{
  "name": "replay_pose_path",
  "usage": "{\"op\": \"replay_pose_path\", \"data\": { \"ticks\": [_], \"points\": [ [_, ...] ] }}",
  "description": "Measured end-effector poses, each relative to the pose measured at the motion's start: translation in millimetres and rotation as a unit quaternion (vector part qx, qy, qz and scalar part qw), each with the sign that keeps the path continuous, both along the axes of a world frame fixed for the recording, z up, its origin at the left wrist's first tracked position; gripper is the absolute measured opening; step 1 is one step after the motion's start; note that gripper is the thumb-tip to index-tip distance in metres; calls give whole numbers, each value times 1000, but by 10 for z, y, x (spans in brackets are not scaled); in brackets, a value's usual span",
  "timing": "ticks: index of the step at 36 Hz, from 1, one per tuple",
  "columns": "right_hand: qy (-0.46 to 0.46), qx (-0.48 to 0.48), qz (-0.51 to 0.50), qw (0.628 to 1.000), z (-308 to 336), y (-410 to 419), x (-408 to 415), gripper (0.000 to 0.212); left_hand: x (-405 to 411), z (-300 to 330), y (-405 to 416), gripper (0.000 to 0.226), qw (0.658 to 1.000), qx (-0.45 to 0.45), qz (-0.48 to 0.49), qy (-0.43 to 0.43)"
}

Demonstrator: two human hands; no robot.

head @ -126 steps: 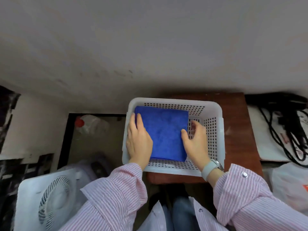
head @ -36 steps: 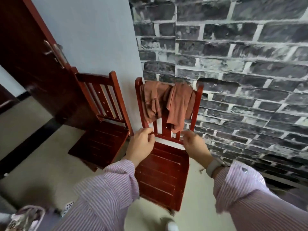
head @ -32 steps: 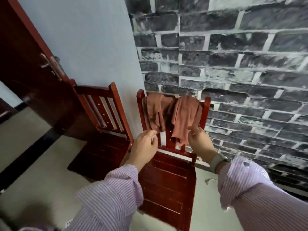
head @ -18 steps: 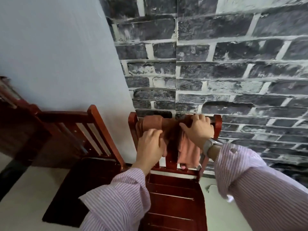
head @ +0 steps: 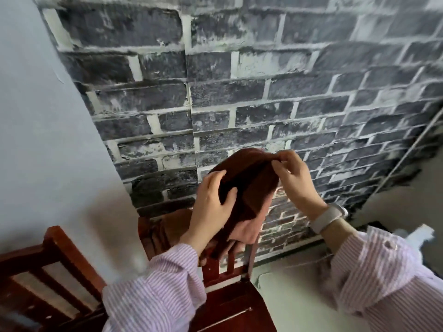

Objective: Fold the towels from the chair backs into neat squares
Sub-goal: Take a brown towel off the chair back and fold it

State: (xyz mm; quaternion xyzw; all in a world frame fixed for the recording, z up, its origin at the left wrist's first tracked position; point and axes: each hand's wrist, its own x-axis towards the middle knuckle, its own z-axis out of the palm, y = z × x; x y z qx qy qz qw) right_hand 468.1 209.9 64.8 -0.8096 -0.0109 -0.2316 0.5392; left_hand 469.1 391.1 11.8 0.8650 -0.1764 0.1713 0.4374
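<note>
A brown towel (head: 251,185) hangs in the air in front of the brick wall, above the back of the nearer red wooden chair (head: 230,305). My left hand (head: 213,207) grips its left side with curled fingers. My right hand (head: 292,178) pinches its top edge between thumb and fingertips. The towel's lower end droops down to the chair back. A second brown towel (head: 167,228) still lies draped over the left part of that chair back, partly hidden behind my left wrist.
A second red wooden chair (head: 45,271) stands at the lower left, against the pale wall (head: 48,140). The dark brick wall (head: 263,92) rises right behind both chairs. Light floor (head: 287,293) shows to the right of the nearer chair.
Earlier I pressed a blue towel into a white basket. Since then I turned to the chairs, reached for the brown towels, took hold of one, and lifted it off the chair back.
</note>
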Motion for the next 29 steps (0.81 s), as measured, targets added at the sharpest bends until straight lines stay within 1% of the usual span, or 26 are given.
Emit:
{"op": "replay_pose_path", "data": {
  "ticks": [1,3,5,6,7,10,11,13,14,16,18,19,22,25,26,27,28,29],
  "points": [
    [-22,18,-5,1000,97,-56,-62,13,2,88,-75,50,1000,-15,-12,-8],
    [-49,41,1,998,252,-161,-215,14,-4,250,-235,58,998,-24,-31,-59],
    [-47,42,36,997,339,-283,-381,7,-30,383,-403,58,992,-20,-55,-115],
    [-35,32,55,997,358,-349,-467,6,-52,436,-493,55,990,-21,-76,-121],
    [-21,19,73,997,366,-419,-555,7,-87,487,-586,50,989,-25,-100,-110],
    [13,-1,98,995,329,-643,-807,9,-173,534,-826,32,988,-35,-144,-37],
    [21,-1,92,996,298,-741,-892,10,-206,539,-894,30,986,-36,-163,-7],
    [35,0,65,997,221,-954,-1054,19,-266,540,-1000,28,975,-24,-214,53],
    [45,1,48,998,178,-1063,-1141,22,-295,537,-1050,27,969,-2,-234,75],
    [65,-1,16,998,101,-1245,-1303,17,-346,526,-1157,27,960,52,-256,103],
    [78,-4,-17,997,53,-1368,-1441,13,-387,539,-1288,28,954,92,-258,119],
    [80,-7,-29,996,44,-1410,-1499,13,-411,563,-1366,27,955,109,-252,114],
    [71,-23,-47,996,31,-1497,-1629,24,-472,622,-1610,23,957,170,-227,55],
    [72,-36,-56,995,26,-1569,-1758,14,-570,604,-1800,20,943,271,-190,-16],
    [71,-31,-53,996,15,-1594,-1800,12,-605,569,-1857,20,943,273,-186,-24],
    [72,-20,-44,996,8,-1610,-1841,11,-634,538,-1908,20,951,239,-194,-9],
    [80,-4,-29,996,-4,-1623,-1879,11,-657,506,-1957,20,960,178,-214,31],
    [98,19,-6,995,-27,-1639,-1913,11,-685,488,-2001,20,962,110,-238,83]
  ]
}}
